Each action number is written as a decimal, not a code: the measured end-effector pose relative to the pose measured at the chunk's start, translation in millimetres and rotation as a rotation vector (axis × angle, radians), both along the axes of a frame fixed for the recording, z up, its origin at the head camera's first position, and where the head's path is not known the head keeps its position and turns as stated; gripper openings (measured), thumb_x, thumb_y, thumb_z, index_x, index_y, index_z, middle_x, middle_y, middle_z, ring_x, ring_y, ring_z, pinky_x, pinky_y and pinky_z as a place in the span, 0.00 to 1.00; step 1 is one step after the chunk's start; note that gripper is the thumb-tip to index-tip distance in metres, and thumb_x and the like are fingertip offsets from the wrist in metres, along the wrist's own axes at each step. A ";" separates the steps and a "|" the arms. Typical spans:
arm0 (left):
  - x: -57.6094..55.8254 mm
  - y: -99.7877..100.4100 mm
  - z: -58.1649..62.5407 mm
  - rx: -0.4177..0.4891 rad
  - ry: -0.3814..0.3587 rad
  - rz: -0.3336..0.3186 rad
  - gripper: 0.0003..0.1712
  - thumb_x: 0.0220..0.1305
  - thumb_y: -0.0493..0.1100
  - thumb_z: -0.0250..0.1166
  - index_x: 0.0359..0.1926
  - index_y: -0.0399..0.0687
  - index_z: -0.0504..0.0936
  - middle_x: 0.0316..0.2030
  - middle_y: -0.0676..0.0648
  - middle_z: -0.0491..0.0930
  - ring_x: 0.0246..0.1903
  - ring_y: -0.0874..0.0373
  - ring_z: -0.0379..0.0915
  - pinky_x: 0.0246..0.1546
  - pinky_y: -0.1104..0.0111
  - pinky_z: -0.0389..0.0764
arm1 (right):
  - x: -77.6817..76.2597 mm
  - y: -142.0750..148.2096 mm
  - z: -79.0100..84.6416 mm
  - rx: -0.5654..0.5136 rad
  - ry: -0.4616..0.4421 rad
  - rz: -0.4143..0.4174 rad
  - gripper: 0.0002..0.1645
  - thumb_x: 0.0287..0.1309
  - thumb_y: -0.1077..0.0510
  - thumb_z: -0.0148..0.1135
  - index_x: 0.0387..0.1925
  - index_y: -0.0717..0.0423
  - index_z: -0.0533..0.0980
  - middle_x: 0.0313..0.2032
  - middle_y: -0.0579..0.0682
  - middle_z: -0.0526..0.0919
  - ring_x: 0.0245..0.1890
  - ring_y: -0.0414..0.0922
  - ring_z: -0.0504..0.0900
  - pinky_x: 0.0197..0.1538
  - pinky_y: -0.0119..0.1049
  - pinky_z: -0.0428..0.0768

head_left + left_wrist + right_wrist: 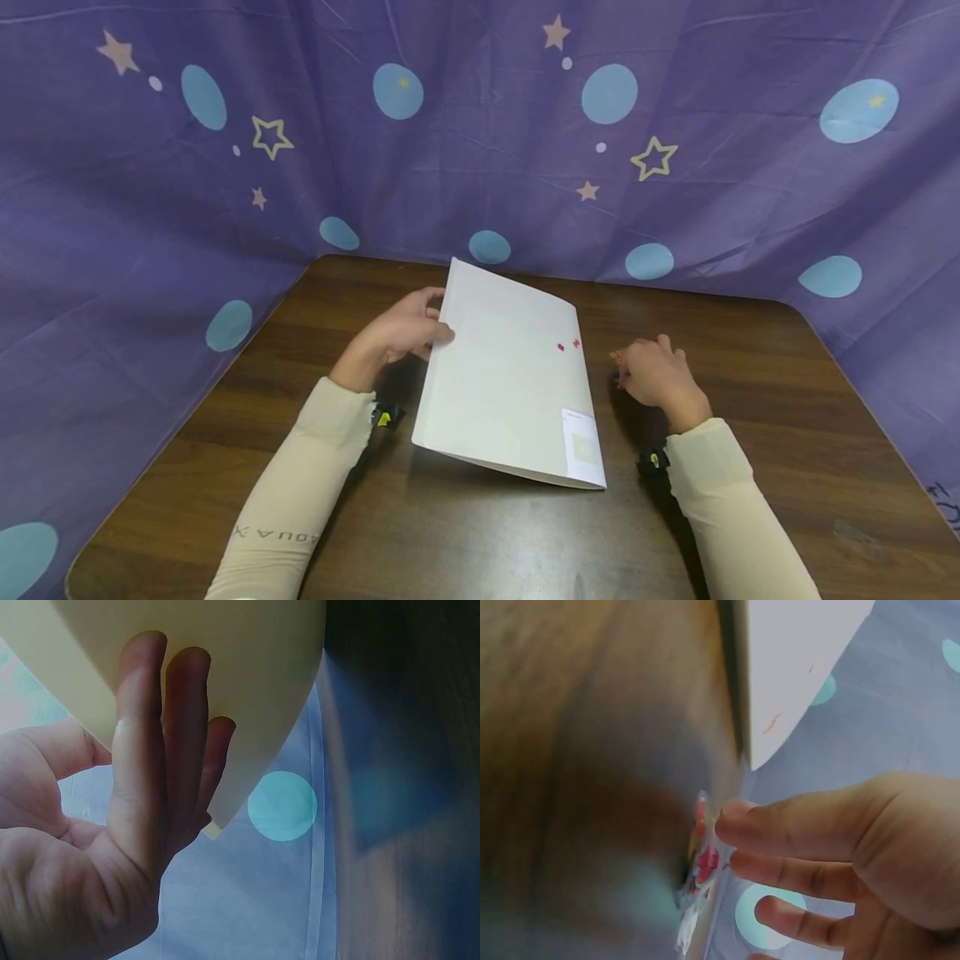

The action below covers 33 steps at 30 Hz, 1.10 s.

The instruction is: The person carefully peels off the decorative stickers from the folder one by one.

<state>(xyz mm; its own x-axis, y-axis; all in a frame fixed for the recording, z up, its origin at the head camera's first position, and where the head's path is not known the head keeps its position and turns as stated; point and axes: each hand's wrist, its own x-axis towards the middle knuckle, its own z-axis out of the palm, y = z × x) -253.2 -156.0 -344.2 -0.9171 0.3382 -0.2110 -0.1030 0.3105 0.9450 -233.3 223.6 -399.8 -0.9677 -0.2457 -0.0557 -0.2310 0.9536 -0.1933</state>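
A white paper folder (pixel 502 375) stands tilted over the middle of the table, its lower edge bowed open. Two small red stickers (pixel 561 347) and a printed label (pixel 582 447) show on its right side. My left hand (pixel 405 329) holds its left edge, thumb on the near face and fingers behind; in the left wrist view the fingers (pixel 142 750) lie along the pale back. To the folder's right, my right hand (pixel 660 375) pinches a thin clear sticker sheet (pixel 705 862) with red and orange shapes. The index finger is mostly hidden behind the thumb.
The brown wooden table (pixel 787 467) has rounded corners. A purple curtain (pixel 487 167) with stars and blue ovals hangs behind it and along both sides. Black straps (pixel 654 461) with small devices sit at both wrists.
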 end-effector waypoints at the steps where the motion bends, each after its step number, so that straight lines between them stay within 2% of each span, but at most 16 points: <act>1: 0.0 0.0 0.1 0.002 0.000 0.000 0.47 0.63 0.27 0.60 0.78 0.38 0.48 0.50 0.30 0.79 0.33 0.46 0.85 0.33 0.52 0.88 | 0.4 1.0 1.5 -0.016 -0.004 0.005 0.15 0.61 0.64 0.64 0.19 0.50 0.78 0.39 0.54 0.82 0.44 0.61 0.67 0.43 0.58 0.70; 5: 0.2 -0.2 0.9 0.007 0.003 0.000 0.47 0.63 0.26 0.60 0.78 0.38 0.48 0.50 0.29 0.79 0.33 0.46 0.85 0.33 0.51 0.88 | 0.3 5.6 6.5 -0.047 -0.026 0.021 0.19 0.61 0.66 0.59 0.15 0.49 0.75 0.32 0.50 0.81 0.43 0.60 0.67 0.40 0.56 0.69; 10: 1.3 -0.2 3.0 0.004 0.006 -0.002 0.47 0.63 0.27 0.60 0.78 0.38 0.48 0.50 0.30 0.79 0.34 0.46 0.85 0.33 0.51 0.88 | -1.0 10.2 11.3 -0.060 -0.048 0.026 0.16 0.58 0.68 0.58 0.19 0.50 0.79 0.29 0.49 0.79 0.44 0.61 0.67 0.40 0.58 0.69; 16: 3.0 -0.2 4.5 0.000 0.006 -0.004 0.46 0.64 0.27 0.60 0.78 0.38 0.48 0.50 0.29 0.79 0.34 0.45 0.85 0.34 0.51 0.88 | 0.7 10.4 13.5 -0.076 -0.012 0.026 0.08 0.61 0.63 0.61 0.29 0.51 0.83 0.37 0.52 0.83 0.46 0.65 0.69 0.43 0.63 0.72; 18: 3.3 -0.1 4.4 0.000 0.005 -0.003 0.46 0.64 0.27 0.60 0.78 0.38 0.48 0.50 0.29 0.79 0.34 0.45 0.85 0.34 0.51 0.88 | 1.7 9.6 13.0 -0.077 0.004 0.025 0.06 0.63 0.62 0.62 0.35 0.52 0.84 0.40 0.53 0.84 0.49 0.66 0.70 0.45 0.64 0.73; 24: 2.8 1.4 3.7 0.000 0.001 -0.004 0.47 0.63 0.27 0.60 0.79 0.39 0.48 0.50 0.30 0.79 0.34 0.46 0.85 0.35 0.52 0.88 | 2.7 2.5 8.4 -0.067 0.011 0.028 0.13 0.68 0.57 0.63 0.49 0.58 0.84 0.48 0.57 0.86 0.54 0.67 0.72 0.52 0.69 0.71; 29: 2.3 1.3 3.4 -0.003 0.002 -0.002 0.47 0.64 0.27 0.60 0.79 0.38 0.48 0.50 0.30 0.79 0.35 0.46 0.85 0.35 0.52 0.88 | -2.9 -8.4 2.5 -0.011 -0.002 0.044 0.18 0.69 0.52 0.63 0.53 0.58 0.82 0.51 0.60 0.84 0.54 0.67 0.72 0.54 0.69 0.70; 33: 2.6 0.0 3.5 -0.009 0.005 0.000 0.47 0.64 0.28 0.60 0.79 0.38 0.47 0.50 0.30 0.79 0.35 0.46 0.85 0.34 0.52 0.88 | -10.7 -15.7 -2.9 0.030 0.033 0.080 0.21 0.71 0.49 0.62 0.58 0.56 0.81 0.56 0.61 0.82 0.56 0.67 0.71 0.55 0.68 0.70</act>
<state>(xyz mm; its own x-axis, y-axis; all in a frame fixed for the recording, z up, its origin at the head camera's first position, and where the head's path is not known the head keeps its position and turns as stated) -250.6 -156.0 -340.8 -0.9180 0.3367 -0.2095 -0.0980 0.3192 0.9426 -243.9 207.9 -402.7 -0.9466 -0.3207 -0.0330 -0.3120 0.9371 -0.1564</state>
